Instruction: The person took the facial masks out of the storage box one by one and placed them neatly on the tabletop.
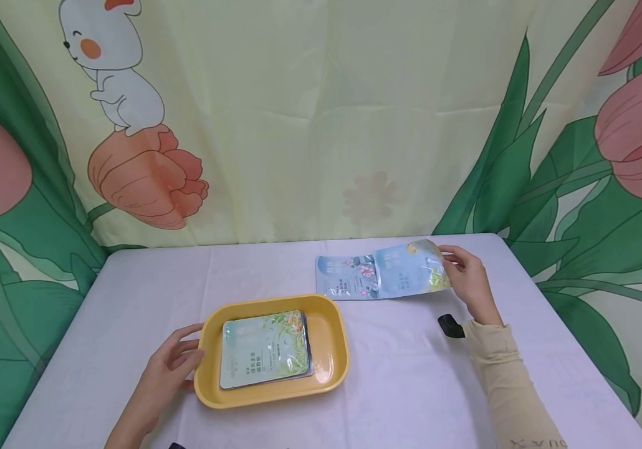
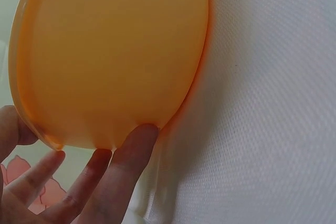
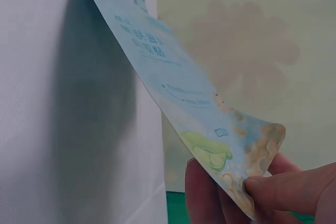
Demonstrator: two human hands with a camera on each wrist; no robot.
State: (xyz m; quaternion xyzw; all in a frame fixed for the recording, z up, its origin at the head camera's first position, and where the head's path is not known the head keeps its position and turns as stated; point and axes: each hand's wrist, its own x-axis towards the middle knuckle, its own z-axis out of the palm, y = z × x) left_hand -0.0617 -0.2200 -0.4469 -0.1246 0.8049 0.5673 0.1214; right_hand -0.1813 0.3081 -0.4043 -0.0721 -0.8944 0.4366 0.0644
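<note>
At the far right of the table, my right hand (image 1: 471, 280) pinches the right end of a light-blue sheet mask packet (image 1: 411, 269), its thumb on the printed face and fingers behind. That end is lifted and bent, as the right wrist view shows. The packet's left end lies against another blue sheet mask packet (image 1: 346, 276) with pink flowers. A yellow tray (image 1: 329, 337) sits nearer the front, and my left hand (image 1: 166, 368) holds its left end, fingertips against the outer wall (image 2: 121, 77). Inside the tray rests a green sheet mask packet (image 1: 265, 346) with a darker edge showing beneath.
A white cloth (image 1: 399, 368) covers the table. Behind it hangs a printed curtain (image 1: 298, 156) with tulips and a rabbit. A small black object (image 1: 451, 326) shows beside the right sleeve (image 1: 512, 386).
</note>
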